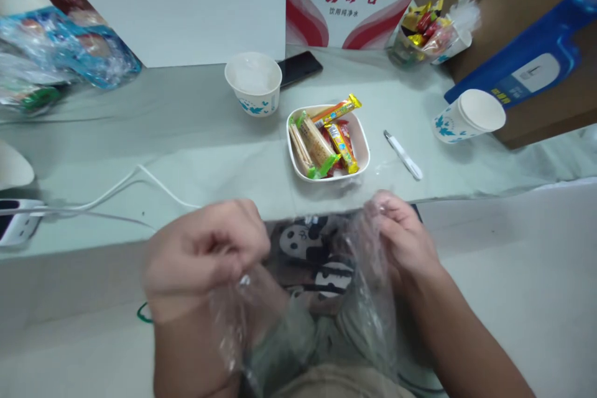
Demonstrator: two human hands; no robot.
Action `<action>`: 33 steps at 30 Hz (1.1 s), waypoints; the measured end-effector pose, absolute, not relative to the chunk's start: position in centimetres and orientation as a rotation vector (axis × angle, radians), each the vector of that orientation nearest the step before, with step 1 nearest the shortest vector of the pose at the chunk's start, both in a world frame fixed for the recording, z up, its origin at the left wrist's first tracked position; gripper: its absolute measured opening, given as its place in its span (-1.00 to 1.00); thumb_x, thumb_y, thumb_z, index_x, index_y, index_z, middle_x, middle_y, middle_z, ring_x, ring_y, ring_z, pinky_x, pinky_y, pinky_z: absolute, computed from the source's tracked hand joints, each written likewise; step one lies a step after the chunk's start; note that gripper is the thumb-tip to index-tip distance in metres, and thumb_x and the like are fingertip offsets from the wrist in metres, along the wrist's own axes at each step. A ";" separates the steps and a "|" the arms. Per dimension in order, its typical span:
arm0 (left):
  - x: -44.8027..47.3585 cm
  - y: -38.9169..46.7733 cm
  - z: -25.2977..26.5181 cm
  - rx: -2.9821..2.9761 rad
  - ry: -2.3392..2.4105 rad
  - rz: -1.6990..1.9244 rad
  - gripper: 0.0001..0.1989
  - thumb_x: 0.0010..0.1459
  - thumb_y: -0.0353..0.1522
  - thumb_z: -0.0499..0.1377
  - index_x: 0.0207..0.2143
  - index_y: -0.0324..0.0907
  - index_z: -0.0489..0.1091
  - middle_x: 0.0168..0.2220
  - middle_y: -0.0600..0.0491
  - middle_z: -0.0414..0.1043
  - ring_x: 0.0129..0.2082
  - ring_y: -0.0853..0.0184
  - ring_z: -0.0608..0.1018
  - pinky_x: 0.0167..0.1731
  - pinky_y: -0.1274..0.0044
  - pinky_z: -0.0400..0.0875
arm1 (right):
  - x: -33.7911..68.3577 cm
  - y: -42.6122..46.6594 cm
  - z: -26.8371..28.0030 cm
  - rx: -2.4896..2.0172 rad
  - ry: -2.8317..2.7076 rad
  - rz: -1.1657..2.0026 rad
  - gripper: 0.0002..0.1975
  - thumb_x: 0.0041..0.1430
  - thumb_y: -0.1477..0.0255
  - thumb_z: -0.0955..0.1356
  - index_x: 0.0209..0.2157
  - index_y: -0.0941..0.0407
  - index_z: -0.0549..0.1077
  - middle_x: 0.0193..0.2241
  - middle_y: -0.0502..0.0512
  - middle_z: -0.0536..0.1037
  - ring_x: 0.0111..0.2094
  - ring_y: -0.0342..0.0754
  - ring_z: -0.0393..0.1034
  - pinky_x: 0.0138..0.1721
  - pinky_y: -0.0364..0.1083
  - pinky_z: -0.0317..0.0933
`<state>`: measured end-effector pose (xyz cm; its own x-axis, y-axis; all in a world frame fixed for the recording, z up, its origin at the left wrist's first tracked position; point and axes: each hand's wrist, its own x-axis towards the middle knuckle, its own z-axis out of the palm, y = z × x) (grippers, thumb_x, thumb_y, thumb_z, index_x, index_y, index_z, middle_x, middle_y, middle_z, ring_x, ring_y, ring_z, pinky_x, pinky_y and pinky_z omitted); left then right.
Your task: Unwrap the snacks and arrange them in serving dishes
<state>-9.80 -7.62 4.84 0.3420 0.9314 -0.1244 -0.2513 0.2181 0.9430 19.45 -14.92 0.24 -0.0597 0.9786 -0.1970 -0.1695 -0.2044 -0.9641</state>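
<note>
1. Clear plastic bag [373, 273]: strung between both hands, on the wearer's side of the table [209, 143] edge; hand-to-hand line runs about 9 to 3, loose film hangs toward 6
2. Left hand [214, 242]: curled into a fist, film caught by thumb and fingers; blurred, can't call exact finger contact
3. Right hand [405, 236]: thumb and fingertips pinched together on the bag's upper edge, no real gap
4. Key relation: bag spans 3 to 5 from the left hand, 7 to 9 from the right; both are on it, neither nearer
5. White tray [361, 140] with wrapped snacks [321, 140]: on the table past the bag, between 10 and 11 from the right hand, between 1 and 2 from the left; right is nearer, no contact
6. Slim white tool [403, 155]: near 12 from the right hand, apart from it, long axis about 11 to 5
7. Panda-print item [298, 242]: lower than the tabletop, seen between the hands, partly behind film
</note>
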 end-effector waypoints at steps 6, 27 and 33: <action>-7.6 -5.5 4.8 1.001 0.971 0.895 -0.56 0.19 0.02 0.18 -0.18 -0.13 0.57 -0.34 -0.05 0.61 -0.14 0.08 0.67 -0.30 0.37 0.61 | 22.5 -16.1 -0.1 -1.306 -0.904 1.100 -0.72 0.14 0.26 0.49 -0.38 0.05 0.33 -0.60 -0.16 0.25 -0.64 -0.24 0.04 -0.62 -0.21 -0.01; -2.9 -4.6 1.7 1.012 1.008 0.759 -0.61 -0.02 -0.10 0.42 -0.32 -0.18 0.45 -0.53 0.12 0.50 -0.56 0.44 0.55 -0.56 0.65 0.46 | 23.7 -16.0 -1.3 -1.331 -0.733 0.728 -0.71 0.21 0.35 0.46 -0.30 -0.01 0.22 -0.63 -0.24 0.33 -0.77 -0.26 0.08 -0.76 -0.22 -0.11; -3.0 -4.9 2.1 1.188 0.962 0.374 -0.76 0.12 -0.17 0.34 -0.33 -0.16 0.51 -0.65 0.13 0.49 -0.71 0.45 0.46 -0.73 0.67 0.25 | 24.7 -15.9 -1.2 -1.377 -0.775 0.900 -0.73 0.14 0.25 0.47 -0.31 0.01 0.31 -0.69 -0.18 0.44 -0.81 -0.20 0.16 -0.77 -0.19 -0.04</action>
